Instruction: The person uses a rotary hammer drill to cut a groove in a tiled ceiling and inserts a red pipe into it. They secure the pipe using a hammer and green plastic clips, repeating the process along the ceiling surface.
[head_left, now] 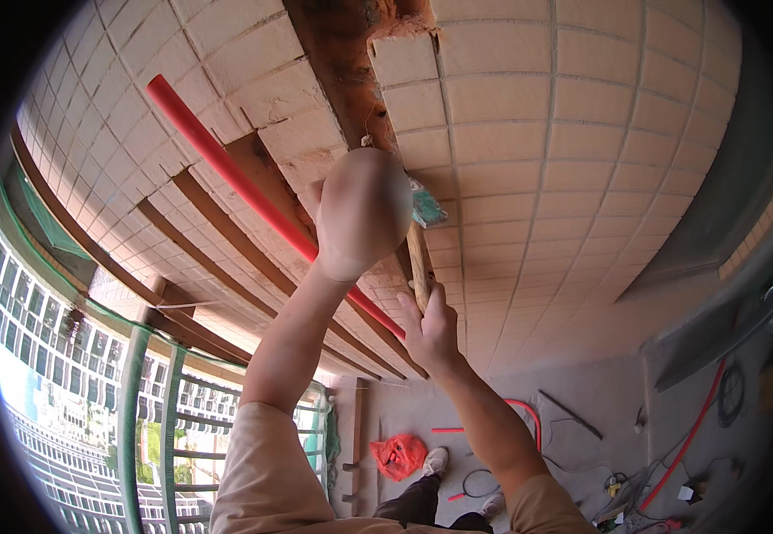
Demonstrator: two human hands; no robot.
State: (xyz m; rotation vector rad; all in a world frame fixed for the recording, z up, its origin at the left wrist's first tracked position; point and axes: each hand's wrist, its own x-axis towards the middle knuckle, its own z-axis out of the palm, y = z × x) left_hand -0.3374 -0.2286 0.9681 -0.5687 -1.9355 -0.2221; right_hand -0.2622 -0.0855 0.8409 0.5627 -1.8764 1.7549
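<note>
My right hand point(433, 331) is closed round the wooden handle of a hammer point(418, 267). Its worn green head point(426, 206) is raised beside my left hand, against the tiled wall. My left hand point(364, 214) is up at a reddish-brown channel point(338, 62) cut through the tiles. A blur covers its fingers, so whatever they hold is hidden. Slanting across the wall, a long red pipe point(226, 173) passes behind my left wrist and runs down to near my right hand.
Beige tiles point(502, 98) cover the wall, with more dark slots point(226, 222) to the left. A green railing point(173, 418) stands at lower left. On the grey floor lie a red plastic bag point(400, 456), a dark rod point(571, 415), another red pipe point(689, 436) and loose cables point(732, 396).
</note>
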